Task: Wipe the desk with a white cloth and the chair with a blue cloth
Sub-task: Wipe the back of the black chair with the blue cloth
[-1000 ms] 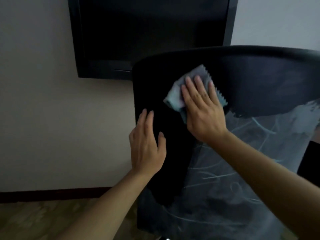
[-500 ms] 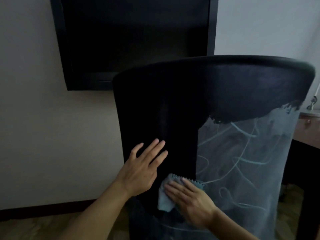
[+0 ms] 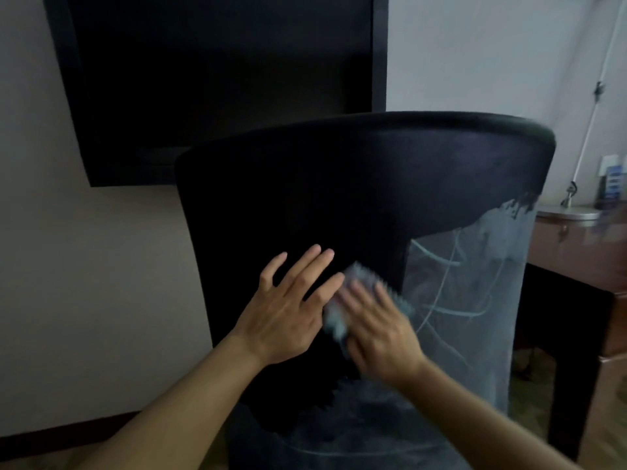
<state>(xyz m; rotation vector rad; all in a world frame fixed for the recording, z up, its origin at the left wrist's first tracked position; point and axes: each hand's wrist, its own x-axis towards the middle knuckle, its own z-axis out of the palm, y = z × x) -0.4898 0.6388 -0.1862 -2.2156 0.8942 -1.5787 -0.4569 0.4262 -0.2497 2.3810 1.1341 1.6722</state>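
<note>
The black mesh back of the chair (image 3: 356,184) fills the middle of the head view. Its right side looks pale and see-through, with light streaks. My left hand (image 3: 291,310) lies flat against the dark mesh, fingers straight and spread. Just right of it my right hand (image 3: 376,330), blurred by motion, presses the pale blue cloth (image 3: 334,320) flat onto the chair back. The cloth's zigzag edge shows above and beside the fingers. No white cloth is in view.
A large dark screen (image 3: 217,76) hangs on the pale wall behind the chair. A brown wooden desk (image 3: 576,239) stands at the right, with a lamp base (image 3: 573,212) and a thin lamp arm above it. Wooden floor shows at the bottom corners.
My right hand swept the blue cloth down the chair back, then partway up again, close beside the left hand. The left hand stayed on the mesh. The view shifted left.
</note>
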